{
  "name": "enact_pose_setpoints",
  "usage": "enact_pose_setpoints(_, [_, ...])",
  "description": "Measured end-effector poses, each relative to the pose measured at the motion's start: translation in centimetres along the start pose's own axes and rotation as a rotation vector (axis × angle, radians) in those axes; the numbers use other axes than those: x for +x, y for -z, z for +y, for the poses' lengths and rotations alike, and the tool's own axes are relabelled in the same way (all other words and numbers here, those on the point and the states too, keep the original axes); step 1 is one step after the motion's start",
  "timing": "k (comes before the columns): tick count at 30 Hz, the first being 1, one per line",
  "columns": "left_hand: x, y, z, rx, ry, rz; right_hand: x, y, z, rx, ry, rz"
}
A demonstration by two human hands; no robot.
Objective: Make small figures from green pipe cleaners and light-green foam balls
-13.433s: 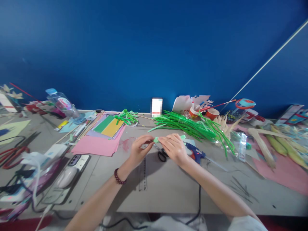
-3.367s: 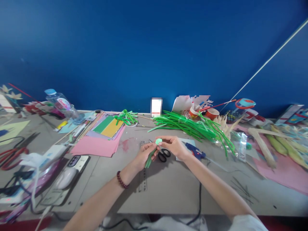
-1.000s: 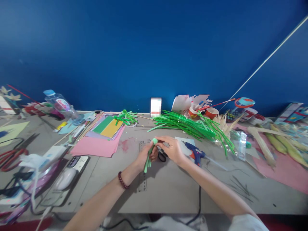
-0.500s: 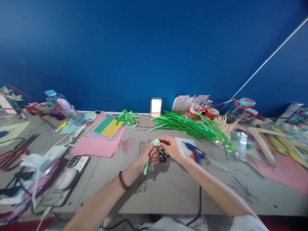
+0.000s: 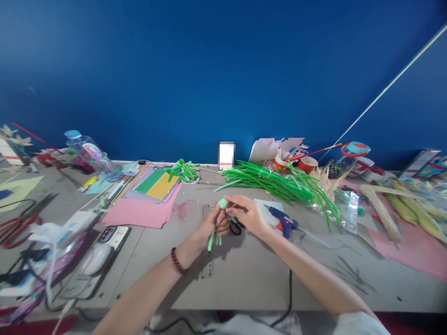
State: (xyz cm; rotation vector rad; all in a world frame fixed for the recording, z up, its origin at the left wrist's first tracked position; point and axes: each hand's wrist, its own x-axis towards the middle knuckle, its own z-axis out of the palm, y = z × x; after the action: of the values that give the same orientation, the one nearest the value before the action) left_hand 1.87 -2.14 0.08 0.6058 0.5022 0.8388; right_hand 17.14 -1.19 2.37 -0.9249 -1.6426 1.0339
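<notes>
My left hand [image 5: 217, 224] is closed around a small bundle of light-green pipe cleaners [image 5: 223, 203]. Their rounded, bunched head sticks up above the thumb, and the loose ends hang below the fist. My right hand [image 5: 247, 213] pinches the right side of that head with thumb and fingertips. The exact grip is too small to make out. Under the hands lies a pair of scissors [image 5: 236, 227], its black handles showing and the rest hidden. A clear ruler [image 5: 207, 266] lies flat on the table below my left hand.
Right of my hands lies a blue glue gun [image 5: 288, 225] with a cable. Behind it is a pile of green pipe cleaners [image 5: 268, 180]. Pink paper [image 5: 139, 213], a phone [image 5: 113, 237] and a plastic bottle [image 5: 91, 151] are on the left. Corn cobs [image 5: 401, 209] lie far right.
The light-green head has shifted slightly left and tilted upward. My right fingers have moved a little with it and are straighter. Both hands stay together.
</notes>
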Motion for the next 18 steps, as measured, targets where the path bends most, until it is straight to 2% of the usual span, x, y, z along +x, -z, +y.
enact_pose_setpoints(4, [0.06,0.12,-0.18,0.021,0.006,0.009,-0.50,-0.49,0.08,-0.146,0.111,0.027])
enact_pose_setpoints(10, [0.10,-0.05,-0.35,0.035,-0.002,-0.006,-0.78,-1.05,0.42,-0.165,0.166,0.065])
enact_pose_setpoints(12, [0.05,-0.09,-0.26,0.018,-0.016,-0.009,-0.68,-1.01,0.41,-0.111,0.123,0.062])
enact_pose_setpoints(18, [-0.35,-0.24,0.11,-0.035,-0.008,-0.078,0.03,-0.60,0.31,0.230,-0.179,0.085])
